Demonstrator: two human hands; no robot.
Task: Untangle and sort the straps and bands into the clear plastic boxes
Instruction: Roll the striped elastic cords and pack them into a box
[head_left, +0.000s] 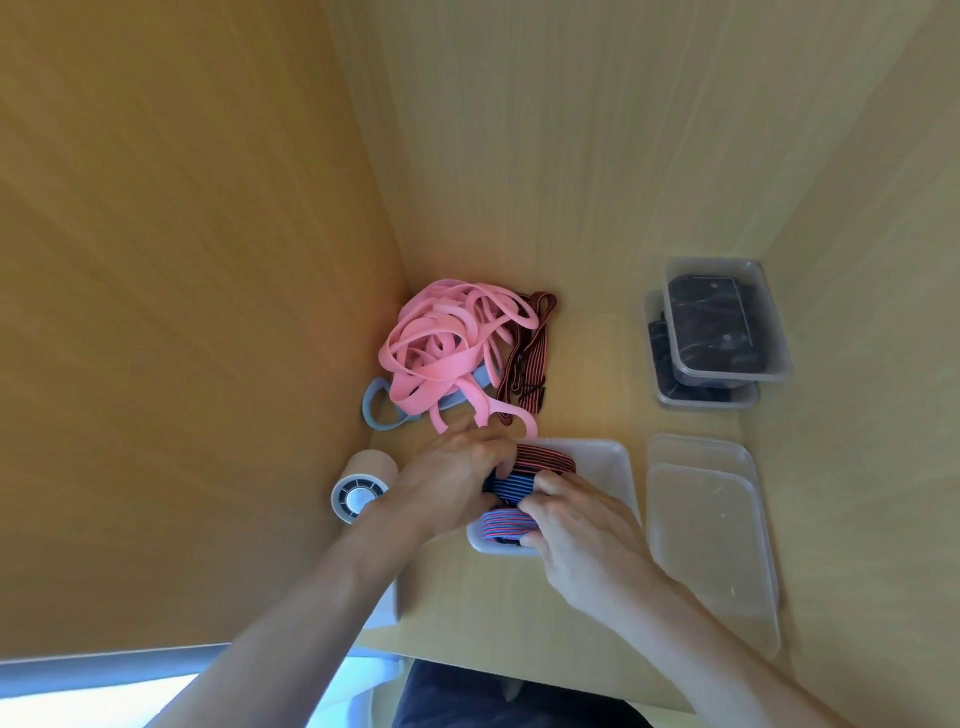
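A clear plastic box (605, 467) sits at the desk's middle and holds striped bands: a red-black one (545, 457), a dark blue one (509, 486) and a blue-red one (506, 524). My left hand (452, 480) curls its fingers over the dark blue band from the left. My right hand (582, 535) presses down on the bands from the right, fingers bent around them. Behind the box lies a tangle of pink bands (447, 353) over a grey-blue strap (379, 408), with a red-black striped strap (530, 364) beside it.
Two stacked clear boxes (727, 332) with black straps stand at the back right. Empty clear boxes or lids (711, 535) lie at the front right. A beige roll (361, 488) lies by the left wall. Wooden walls close in left and right.
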